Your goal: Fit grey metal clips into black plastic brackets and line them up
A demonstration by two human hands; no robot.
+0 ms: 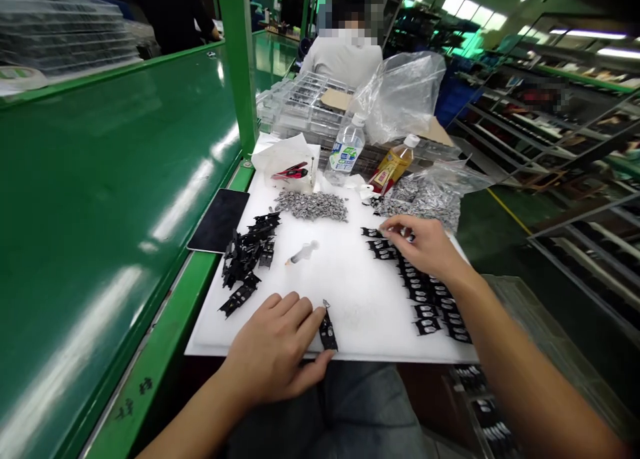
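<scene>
At the left of the white surface (360, 299) lies a loose heap of black parts (247, 255). Below it, in the lower middle of the frame, the left hand (273, 352) lies nearly flat, its forefinger and thumb narrowed on a single black clip (328, 332) at the near edge. The clip looks light, stiff and thin, likely best pinched by its long sides. Right of the syringe (303, 252), the right hand (425, 245) curls its fingertips onto the top of a row of black pieces (430, 299); I cannot tell whether it grips one.
</scene>
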